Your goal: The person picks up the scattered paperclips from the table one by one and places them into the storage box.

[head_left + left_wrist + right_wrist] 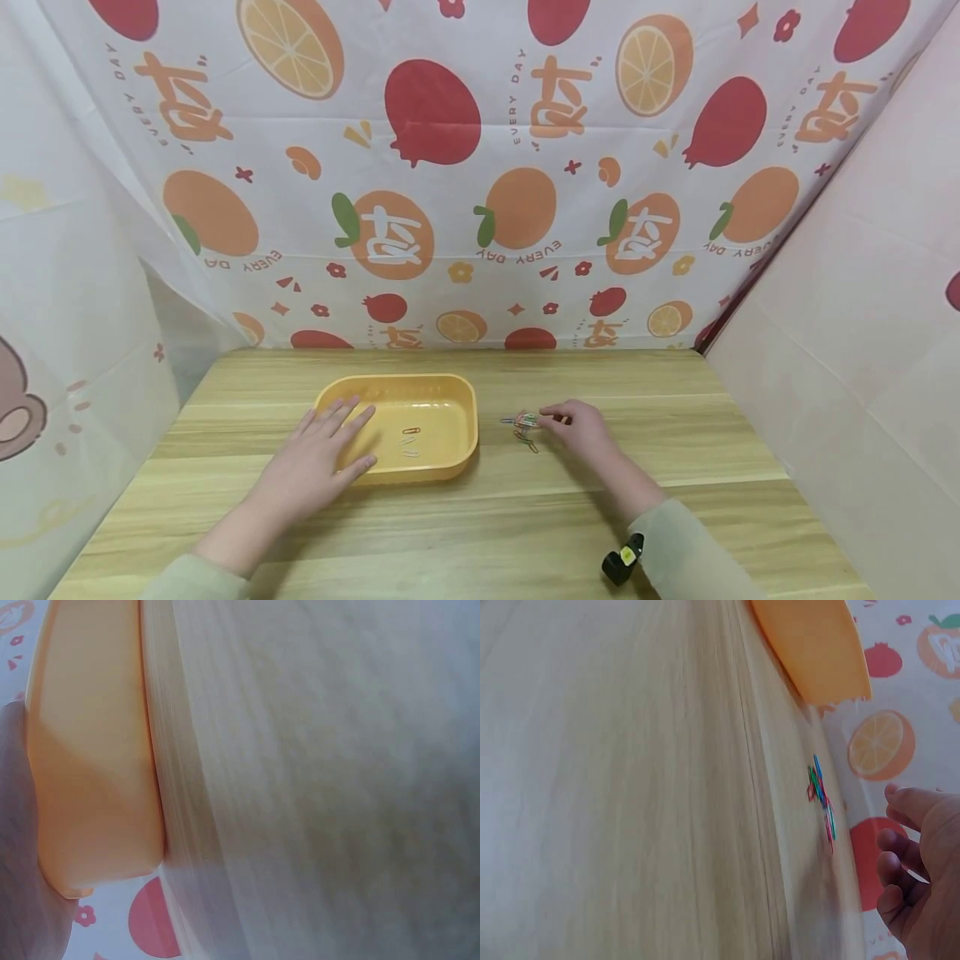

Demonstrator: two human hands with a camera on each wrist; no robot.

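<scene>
A: How are the fingers placed?

B: The right hand (pixel 581 427) is held with loosely curled fingers at a small heap of coloured wire paper clips (pixel 524 427), nothing visibly pinched. The left hand (pixel 324 460) is laid flat on the yellow oval plastic tray's rim (pixel 457 392).

A: Progress?

B: Two clips (pixel 410 442) are seen inside; most are left on the wooden surface (pixel 675 433).

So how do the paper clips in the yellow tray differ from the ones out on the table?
The clips in the tray are few and lie apart; the pile on the table is bunched and overlapping. The tray clips look orange and pale; the pile shows blue, red and green. The right hand reaches the pile; the left hand rests on the tray rim, off its clips. Both groups lie flat.
</scene>
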